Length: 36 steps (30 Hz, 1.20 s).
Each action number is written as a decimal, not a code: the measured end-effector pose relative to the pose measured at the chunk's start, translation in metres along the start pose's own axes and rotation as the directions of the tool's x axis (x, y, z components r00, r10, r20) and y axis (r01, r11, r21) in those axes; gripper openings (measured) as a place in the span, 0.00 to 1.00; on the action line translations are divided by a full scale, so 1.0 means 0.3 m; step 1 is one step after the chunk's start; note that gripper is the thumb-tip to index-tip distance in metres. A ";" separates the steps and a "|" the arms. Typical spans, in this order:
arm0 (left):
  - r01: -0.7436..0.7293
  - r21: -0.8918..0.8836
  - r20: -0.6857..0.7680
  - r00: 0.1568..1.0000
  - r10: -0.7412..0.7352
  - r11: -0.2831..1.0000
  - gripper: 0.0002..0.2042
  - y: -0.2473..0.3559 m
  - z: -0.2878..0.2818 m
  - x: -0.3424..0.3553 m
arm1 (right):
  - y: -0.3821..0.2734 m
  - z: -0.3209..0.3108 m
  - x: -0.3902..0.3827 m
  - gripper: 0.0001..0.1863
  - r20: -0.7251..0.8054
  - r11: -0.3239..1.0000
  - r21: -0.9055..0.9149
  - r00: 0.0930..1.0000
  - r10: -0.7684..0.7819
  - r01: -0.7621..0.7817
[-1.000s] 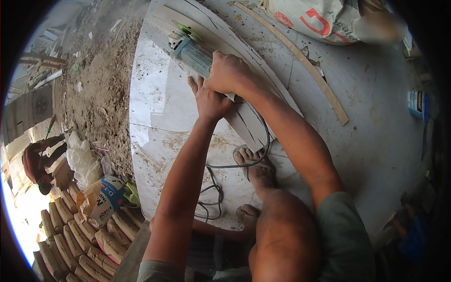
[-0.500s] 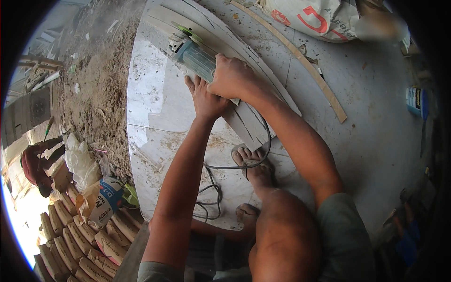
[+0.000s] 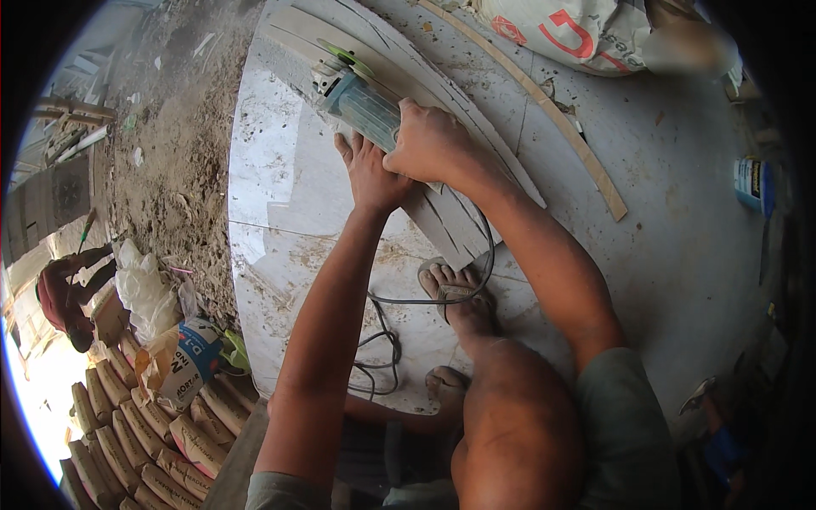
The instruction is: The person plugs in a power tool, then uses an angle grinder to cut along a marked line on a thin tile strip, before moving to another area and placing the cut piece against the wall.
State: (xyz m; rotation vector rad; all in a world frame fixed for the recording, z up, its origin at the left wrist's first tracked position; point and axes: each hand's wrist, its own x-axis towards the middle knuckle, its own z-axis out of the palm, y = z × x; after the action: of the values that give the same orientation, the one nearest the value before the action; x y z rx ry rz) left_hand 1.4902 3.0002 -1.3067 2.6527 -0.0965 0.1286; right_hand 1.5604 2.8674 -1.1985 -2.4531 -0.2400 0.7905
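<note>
Right grip clasps the angle grinder over a grey board; left hand partly hidden, closure undeterminable.

The angle grinder at upper centre has a dusty teal-blue housing and a silver-grey gear head; its disc is bright green. The board is grey-beige, marked with dark lines. The cord is dark grey. At upper right, the curved strip is tan; the large sack is white with red printing. At right edge, the container is blue with a white label area. At lower left, stacked bags are brown; the soil above is darker brown.
</note>
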 end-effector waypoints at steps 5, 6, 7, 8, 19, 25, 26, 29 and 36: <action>0.004 0.019 0.029 1.000 -0.005 1.000 0.35 -0.015 0.004 -0.003 | -0.015 -0.010 -0.004 0.31 0.011 1.000 0.018 1.000 0.003 -0.003; -0.021 0.029 -0.004 1.000 0.021 0.999 0.35 -0.016 0.007 -0.003 | -0.019 -0.009 0.005 0.31 0.009 1.000 0.015 1.000 0.000 0.000; -0.046 0.040 -0.036 0.998 0.048 0.998 0.35 -0.016 0.009 -0.002 | -0.020 -0.008 0.009 0.31 0.007 1.000 0.013 1.000 -0.003 0.003; -0.048 0.038 -0.035 0.998 0.050 0.998 0.35 -0.016 0.011 -0.003 | -0.019 -0.007 0.008 0.31 0.006 1.000 0.013 1.000 -0.001 0.001; 0.000 -0.009 0.010 1.000 0.000 1.000 0.37 -0.013 0.002 -0.001 | 0.000 -0.006 -0.025 0.30 -0.009 0.999 0.023 1.000 -0.026 0.026; -0.005 -0.010 0.010 1.000 0.005 1.000 0.36 -0.017 0.012 0.000 | 0.014 0.005 -0.021 0.29 -0.034 0.999 0.032 0.999 -0.039 0.040; -0.004 -0.009 0.011 1.000 0.004 1.000 0.36 -0.019 0.011 -0.001 | 0.015 0.005 -0.022 0.29 -0.033 0.999 0.033 0.999 -0.039 0.040; -0.014 0.008 0.013 1.000 0.014 1.000 0.36 -0.020 0.010 -0.003 | 0.011 -0.004 -0.035 0.28 -0.011 0.999 0.034 1.000 -0.017 0.017; 0.020 0.018 0.032 0.999 -0.020 1.000 0.34 -0.007 0.002 0.002 | 0.018 -0.016 -0.068 0.26 -0.002 0.999 0.053 1.000 0.013 -0.013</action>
State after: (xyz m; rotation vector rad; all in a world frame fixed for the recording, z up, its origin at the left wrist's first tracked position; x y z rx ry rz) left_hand 1.4909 3.0016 -1.3082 2.6731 -0.0800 0.0801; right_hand 1.5466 2.8541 -1.1884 -2.4076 -0.2004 0.7900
